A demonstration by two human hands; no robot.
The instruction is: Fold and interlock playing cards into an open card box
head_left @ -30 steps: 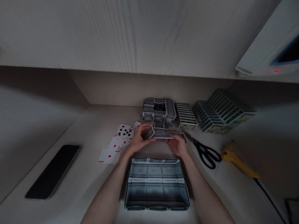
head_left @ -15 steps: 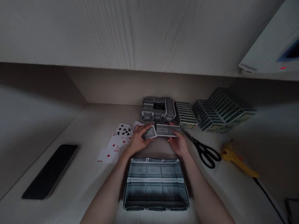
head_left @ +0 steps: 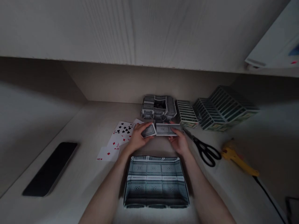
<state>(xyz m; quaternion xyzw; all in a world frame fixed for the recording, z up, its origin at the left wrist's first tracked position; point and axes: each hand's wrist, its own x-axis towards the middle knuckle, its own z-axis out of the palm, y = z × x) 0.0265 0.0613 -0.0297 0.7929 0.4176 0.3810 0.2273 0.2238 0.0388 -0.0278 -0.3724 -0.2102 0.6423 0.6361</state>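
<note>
Between thumb and fingers, my left hand [head_left: 137, 137] grips a playing card [head_left: 149, 130] with its patterned back up. Just right of it, my right hand [head_left: 179, 140] is closed on another patterned card piece [head_left: 165, 129], held lengthwise; whether it is one card or several I cannot tell. The two pieces nearly meet end to end. Below the hands, between my forearms, sits an open tray-like box [head_left: 154, 183] made of card backs. Loose face-up playing cards [head_left: 116, 143] lie overlapping beside my left hand, showing clubs and diamonds.
Behind the hands stand a card-built structure [head_left: 158, 107] with an opening and slatted card pieces [head_left: 188, 113], [head_left: 224, 109]. Black scissors [head_left: 206, 152] and a yellow glue gun [head_left: 239, 160] with a cord lie right. A phone [head_left: 51, 169] lies left. A shelf edge [head_left: 140, 64] overhangs.
The view has tilted slightly, so everything sits a little higher in the picture. Both hands keep hold of their card pieces in almost the same position.
</note>
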